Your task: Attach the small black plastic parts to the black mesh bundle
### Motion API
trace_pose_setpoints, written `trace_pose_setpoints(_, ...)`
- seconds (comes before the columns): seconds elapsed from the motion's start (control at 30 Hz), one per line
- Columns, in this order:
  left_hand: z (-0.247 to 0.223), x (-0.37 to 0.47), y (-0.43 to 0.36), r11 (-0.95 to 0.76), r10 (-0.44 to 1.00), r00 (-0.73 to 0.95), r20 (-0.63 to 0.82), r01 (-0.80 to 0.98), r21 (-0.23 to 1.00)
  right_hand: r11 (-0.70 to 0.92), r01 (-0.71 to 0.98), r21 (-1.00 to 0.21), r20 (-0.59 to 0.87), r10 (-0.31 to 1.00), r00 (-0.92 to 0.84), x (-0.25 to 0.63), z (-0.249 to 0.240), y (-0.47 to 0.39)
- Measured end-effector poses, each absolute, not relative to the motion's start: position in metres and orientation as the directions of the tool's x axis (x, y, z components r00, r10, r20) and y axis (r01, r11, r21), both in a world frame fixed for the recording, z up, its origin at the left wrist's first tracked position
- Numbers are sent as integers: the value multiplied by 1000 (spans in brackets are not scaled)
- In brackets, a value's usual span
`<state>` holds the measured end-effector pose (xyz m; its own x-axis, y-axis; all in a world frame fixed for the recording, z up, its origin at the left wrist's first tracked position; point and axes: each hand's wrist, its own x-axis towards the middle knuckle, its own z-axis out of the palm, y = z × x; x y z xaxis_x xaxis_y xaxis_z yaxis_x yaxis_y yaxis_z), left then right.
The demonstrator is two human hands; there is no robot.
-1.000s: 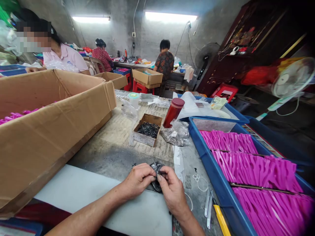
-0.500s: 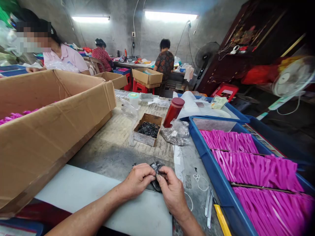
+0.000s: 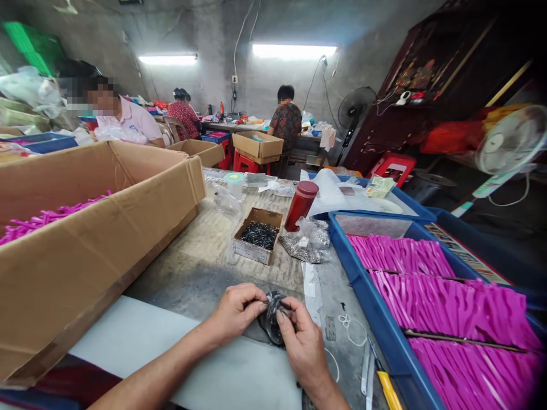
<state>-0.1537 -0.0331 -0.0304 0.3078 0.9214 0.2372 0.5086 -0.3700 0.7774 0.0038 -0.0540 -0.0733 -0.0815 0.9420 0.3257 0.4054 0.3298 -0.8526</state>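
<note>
Both hands work on a dark, shiny bundle (image 3: 273,327) that looks like a plastic bag with black contents; what is inside cannot be made out. My left hand (image 3: 239,310) pinches its left edge between thumb and forefinger. On the opposite side, my right hand (image 3: 301,336) is closed on it, thumb on top. The bundle is just above or on the table by the edge of a pale sheet (image 3: 205,353). Beyond the hands stands a small cardboard box (image 3: 252,250) filled with small black pieces.
A large cardboard carton (image 3: 102,228) with pink strips stands left. Blue trays (image 3: 363,296) of pink pieces (image 3: 453,307) line the right. A red flask (image 3: 301,205), a clear bag of small parts (image 3: 307,242) and a yellow-handled tool (image 3: 387,387) lie around. Several people sit farther back.
My hands have moved slightly apart, and more of the dark bundle shows between them. The view has tilted up a little. A co-worker at the left has lowered their head.
</note>
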Motion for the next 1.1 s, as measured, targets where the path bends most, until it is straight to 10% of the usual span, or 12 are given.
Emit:
trace_pose_setpoints(0.47, 5, -178, 92, -166, 975, 62, 213, 842, 513, 330, 532, -780, 374, 927, -27, 8, -76, -51)
trace_pose_setpoints(1.1, -30, -192, -9, -170, 949, 247, -195, 924, 342, 352, 501, -791, 380, 924, -49, 9, -78, -51)
